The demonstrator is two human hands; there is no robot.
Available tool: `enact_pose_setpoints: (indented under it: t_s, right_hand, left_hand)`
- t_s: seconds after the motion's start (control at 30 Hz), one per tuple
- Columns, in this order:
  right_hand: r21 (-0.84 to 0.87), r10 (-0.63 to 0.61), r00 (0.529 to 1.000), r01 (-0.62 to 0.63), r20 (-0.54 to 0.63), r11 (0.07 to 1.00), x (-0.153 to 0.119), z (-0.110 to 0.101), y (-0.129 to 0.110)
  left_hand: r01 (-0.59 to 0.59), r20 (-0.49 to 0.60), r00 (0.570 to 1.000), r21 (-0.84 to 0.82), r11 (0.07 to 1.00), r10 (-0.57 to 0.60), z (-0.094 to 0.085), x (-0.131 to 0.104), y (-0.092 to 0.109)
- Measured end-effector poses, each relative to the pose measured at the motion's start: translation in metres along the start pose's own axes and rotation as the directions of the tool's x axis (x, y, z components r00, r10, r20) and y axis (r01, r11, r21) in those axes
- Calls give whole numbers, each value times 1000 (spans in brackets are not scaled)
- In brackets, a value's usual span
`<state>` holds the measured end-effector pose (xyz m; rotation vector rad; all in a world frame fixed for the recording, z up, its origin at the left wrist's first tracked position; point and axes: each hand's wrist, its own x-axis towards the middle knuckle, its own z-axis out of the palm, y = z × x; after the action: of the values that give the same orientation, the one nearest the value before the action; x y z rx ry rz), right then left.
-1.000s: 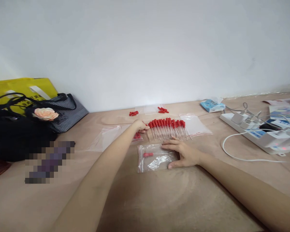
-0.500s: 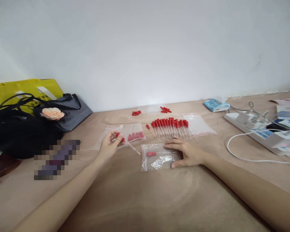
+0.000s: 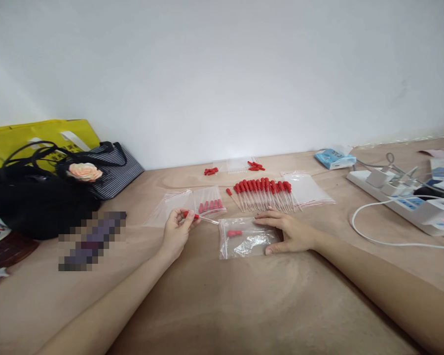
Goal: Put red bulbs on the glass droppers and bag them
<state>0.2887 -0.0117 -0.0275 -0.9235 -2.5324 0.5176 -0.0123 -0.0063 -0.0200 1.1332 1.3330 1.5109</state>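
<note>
Between its thumb and fingers, my left hand [image 3: 178,230] pinches a glass dropper [image 3: 191,215] by its red bulb. The dropper's thin tip points right and reaches the left edge of a clear zip bag [image 3: 225,241]. Inside that bag lies one red-bulbed dropper [image 3: 234,233]. My right hand [image 3: 286,231] rests with spread fingers on the bag's right end. Behind the bag is a row of several red-topped droppers [image 3: 262,190]. Another bag with several red bulbs [image 3: 210,204] lies behind my left hand.
Flat plastic bags [image 3: 307,190] lie right of the row. Loose red bulbs [image 3: 210,171] sit near the wall. A white power strip [image 3: 403,202] with cables is at the right, near a blue packet [image 3: 333,159]. Black and striped bags [image 3: 114,170] stand at the left.
My left hand has moved right, and the dropper it holds has turned closer to level, its tip now at the bag's left edge. My right hand stays on the bag.
</note>
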Motion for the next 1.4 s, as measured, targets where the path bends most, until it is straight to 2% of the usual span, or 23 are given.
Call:
enact_pose_setpoints:
  t_s: [0.07, 0.13, 0.27, 0.5, 0.63, 0.77, 0.97, 1.17, 1.27, 1.4]
  right_hand:
    - [-4, 7, 1000, -7, 6, 1000, 0, 0, 0]
    - [-4, 6, 1000, -6, 12, 1000, 0, -1, 0]
    - [7, -5, 1000, 5, 10, 1000, 0, -1, 0]
    - [12, -18, 1000, 18, 4, 1000, 0, 1, 2]
    - [3, -9, 1000, 9, 13, 1000, 1, 0, 1]
    - [-9, -11, 1000, 11, 20, 1000, 2, -1, 0]
    - [-8, -26, 1000, 26, 14, 1000, 2, -1, 1]
    - [-3, -43, 999, 43, 6, 999, 2, 0, 0]
    - [-9, -36, 999, 36, 7, 999, 2, 0, 0]
    - [-13, -45, 999, 45, 14, 999, 2, -1, 0]
  left_hand:
    - [23, 41, 999, 32, 999, -25, 0, -4, 0]
    - [26, 131, 990, 130, 991, -43, 1, -7, 2]
    - [-63, 327, 944, 325, 944, -50, 2, -11, 5]
    - [-162, 458, 889, 307, 938, 4, 8, -17, 8]
    - [-163, 449, 894, 339, 927, -7, 12, -22, 9]
    - [-232, 405, 913, 402, 886, 55, 19, -24, 6]
    - [-259, 422, 905, 453, 853, 50, 34, -23, 3]
    - [-291, 535, 845, 436, 852, 16, 32, -22, -2]
    - [-394, 514, 849, 462, 795, 122, 26, -20, -4]
    - [-463, 356, 880, 485, 742, 316, 29, -3, 3]
